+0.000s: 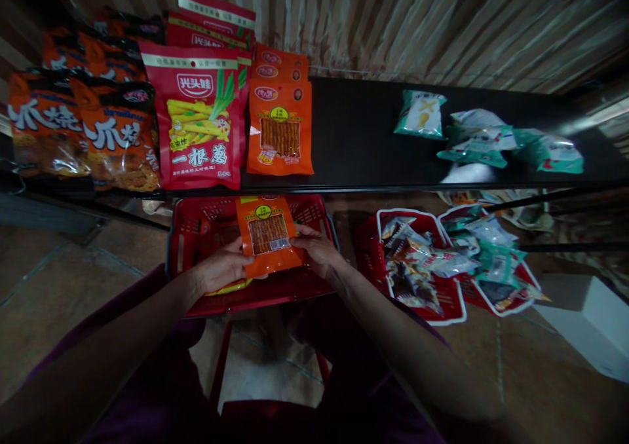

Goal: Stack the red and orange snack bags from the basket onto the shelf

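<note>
Between my two hands is an orange snack packet with a clear window showing brown sticks. My left hand grips its left edge, and my right hand grips its right edge. The packet is above a red shopping basket in front of me. More orange packaging and a yellow packet lie in that basket, partly hidden by my hands. Matching orange packets stand in a row on the black shelf, just beyond the basket.
On the shelf's left stand red snack bags and black-and-orange bags. Green-and-white bags lie toward its right. Two filled red baskets, one near and one farther right, sit below. A white box is at the far right.
</note>
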Demonstrator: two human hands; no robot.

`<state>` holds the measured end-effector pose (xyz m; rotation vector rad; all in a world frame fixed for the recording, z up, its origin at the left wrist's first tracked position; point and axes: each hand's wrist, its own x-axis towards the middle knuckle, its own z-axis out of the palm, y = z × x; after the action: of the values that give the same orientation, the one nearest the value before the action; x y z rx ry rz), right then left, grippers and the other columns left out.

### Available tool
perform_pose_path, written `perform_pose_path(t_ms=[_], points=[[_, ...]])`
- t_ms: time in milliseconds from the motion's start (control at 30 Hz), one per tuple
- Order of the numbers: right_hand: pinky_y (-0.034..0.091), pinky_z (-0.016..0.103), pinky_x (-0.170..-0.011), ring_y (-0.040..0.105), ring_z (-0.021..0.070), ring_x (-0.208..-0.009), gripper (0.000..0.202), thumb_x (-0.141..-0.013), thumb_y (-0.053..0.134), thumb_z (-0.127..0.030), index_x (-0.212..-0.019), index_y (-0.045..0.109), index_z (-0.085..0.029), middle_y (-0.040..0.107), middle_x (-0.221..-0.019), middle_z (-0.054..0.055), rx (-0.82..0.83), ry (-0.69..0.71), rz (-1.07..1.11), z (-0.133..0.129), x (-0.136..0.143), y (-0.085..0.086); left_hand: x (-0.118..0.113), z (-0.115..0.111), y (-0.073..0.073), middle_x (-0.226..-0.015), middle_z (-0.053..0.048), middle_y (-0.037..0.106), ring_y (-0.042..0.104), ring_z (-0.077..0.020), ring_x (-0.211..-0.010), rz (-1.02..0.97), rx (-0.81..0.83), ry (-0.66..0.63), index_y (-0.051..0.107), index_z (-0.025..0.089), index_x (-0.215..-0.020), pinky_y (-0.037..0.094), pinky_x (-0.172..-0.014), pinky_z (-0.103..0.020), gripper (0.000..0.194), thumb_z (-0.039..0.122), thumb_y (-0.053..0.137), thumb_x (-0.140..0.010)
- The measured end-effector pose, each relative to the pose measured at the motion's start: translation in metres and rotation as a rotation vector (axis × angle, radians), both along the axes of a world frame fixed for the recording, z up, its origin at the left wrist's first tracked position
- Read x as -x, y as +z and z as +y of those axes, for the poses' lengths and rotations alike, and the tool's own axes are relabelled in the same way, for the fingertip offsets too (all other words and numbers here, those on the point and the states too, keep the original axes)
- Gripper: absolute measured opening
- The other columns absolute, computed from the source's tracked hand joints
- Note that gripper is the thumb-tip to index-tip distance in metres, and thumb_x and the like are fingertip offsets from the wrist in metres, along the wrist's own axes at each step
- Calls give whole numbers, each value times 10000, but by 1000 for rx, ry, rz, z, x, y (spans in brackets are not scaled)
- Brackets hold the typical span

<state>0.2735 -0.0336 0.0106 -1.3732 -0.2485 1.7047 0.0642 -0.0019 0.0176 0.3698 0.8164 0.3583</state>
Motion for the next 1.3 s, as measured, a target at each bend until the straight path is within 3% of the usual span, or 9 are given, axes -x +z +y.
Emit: perform_pose_path(t_ms=[100, 267, 467, 600, 767, 967, 1133, 1300], points=[[522, 327, -731, 681, 189, -751, 319, -536, 702, -94, -836, 643, -186, 715, -716, -11, -2, -2, -15, 0, 1, 1, -1, -1, -2, -1219, -139, 599, 647, -267, -978, -14, -33, -11, 520, 195, -1193, 525, -820, -446, 568, -7, 615, -671], [515, 322, -716, 661, 184, -734, 360, -530, 700, -119, -877, 648, -197, 692, -716, -14, -28, 38, -128, -5, 4, -2, 0, -3, -10, -1181, -126, 617, 651, -249, -958, 36, -90, -1, 534, 190, -1157, 545, -763, -370, 573, -19, 617, -631], [482, 359, -871, 598, 204, -996, 627, -592, 644, -134, -1200, 540, -240, 623, -1117, 45, -161, 142, -585, -7, 5, -12, -3, -6, -10, -1089, -90, 670, 667, -208, -909, 61, -79, 22, 562, 191, -1119, 528, -797, -313, 551, -35, 623, -620], [347, 434, -1048, 446, 248, -1232, 651, -630, 612, -130, -1266, 506, -219, 507, -1311, 93, -333, 310, -983, -7, 6, -14, -5, -7, -8, -1035, -76, 690, 672, -201, -887, 56, -77, 8, 581, 194, -1082, 518, -778, -299, 518, -36, 624, -620], [293, 483, -1083, 345, 298, -1312, 636, -677, 603, -168, -1299, 489, -239, 399, -1409, 91, -375, 430, -1164, -14, 13, -15, -10, -8, -3, -995, -51, 702, 672, -196, -871, 56, -95, 23, 590, 206, -1067, 510, -768, -291, 535, -50, 606, -598], [276, 482, -1092, 298, 328, -1343, 653, -690, 613, -255, -1322, 464, -186, 366, -1428, 135, -272, 478, -1130, -15, 19, -19, -18, -14, -3, -907, -21, 704, 656, -171, -825, 158, -162, 34, 600, 214, -1081, 488, -749, -260, 576, -53, 569, -572], [273, 460, -1096, 346, 310, -1324, 643, -674, 637, -281, -1293, 493, -184, 423, -1399, 128, -218, 467, -1044, -12, 17, -19, -23, -18, -6, -1027, -49, 682, 644, -172, -847, 177, -175, -1, 583, 211, -1130, 466, -723, -255, 619, -31, 563, -561], [248, 454, -1113, 387, 285, -1310, 655, -681, 688, -368, -1290, 509, -209, 486, -1369, 105, -118, 405, -766, -16, 20, -11, -24, -22, -9, -1112, -71, 645, 618, -196, -916, 226, -190, -56, 559, 199, -1164, 458, -756, -279, 613, 16, 586, -580]])
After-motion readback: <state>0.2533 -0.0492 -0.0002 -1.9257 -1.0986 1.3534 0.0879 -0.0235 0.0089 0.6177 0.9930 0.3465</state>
